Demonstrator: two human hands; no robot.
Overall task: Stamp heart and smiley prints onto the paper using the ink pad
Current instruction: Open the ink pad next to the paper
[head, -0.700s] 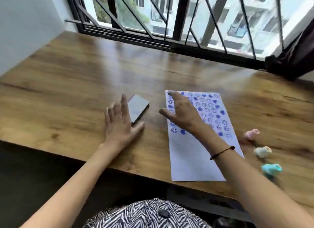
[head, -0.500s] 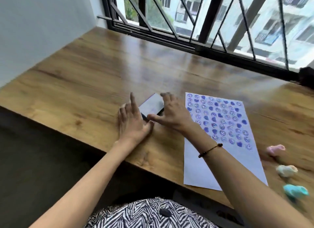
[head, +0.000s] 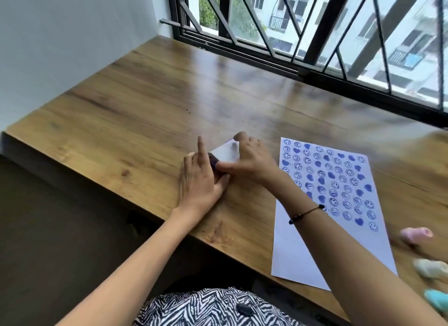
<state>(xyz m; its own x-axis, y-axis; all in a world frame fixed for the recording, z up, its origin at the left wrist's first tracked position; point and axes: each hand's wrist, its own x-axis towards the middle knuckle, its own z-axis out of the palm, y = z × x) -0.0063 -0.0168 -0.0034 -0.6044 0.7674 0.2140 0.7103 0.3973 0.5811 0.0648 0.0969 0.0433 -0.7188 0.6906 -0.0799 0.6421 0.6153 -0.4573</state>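
Wooden counter under a barred window carries the stamped paper at right. Just left of it, both hands grip the ink pad: left hand against its near side, right hand on its pale lid.

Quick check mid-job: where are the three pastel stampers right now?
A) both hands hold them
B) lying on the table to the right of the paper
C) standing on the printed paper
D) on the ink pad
B: the pink stamper, cream stamper and teal stamper lie on the table right of the paper, while both hands are at the ink pad.
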